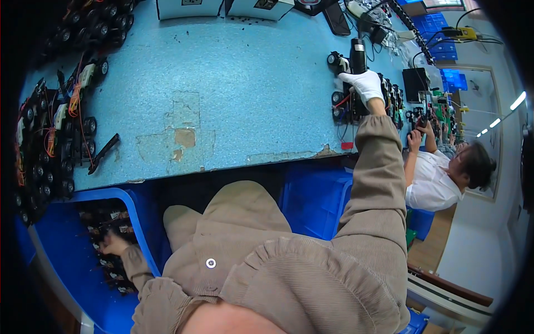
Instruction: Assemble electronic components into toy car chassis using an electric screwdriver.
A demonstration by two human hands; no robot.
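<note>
My right hand [364, 86], in a white glove, is closed round the lower part of a black cylindrical power screwdriver [358, 57] at the right of the workbench. Beneath and beside it stand several small black toy car chassis [337, 100] with wheels and wires. My bare left hand [114, 244] reaches down into a blue plastic bin [67, 261] at the lower left. Its fingers are bent against dark small parts [114, 273] laid in rows there; what they pinch, if anything, is too small to make out.
More wheeled chassis [72, 128] crowd the blue bench [239, 94] on the left, beside a black strip [104, 153]. White boxes [189, 8] and a phone [337, 19] lie at the back. Another blue bin [317, 200] is under the bench. A co-worker [439, 178] sits at right.
</note>
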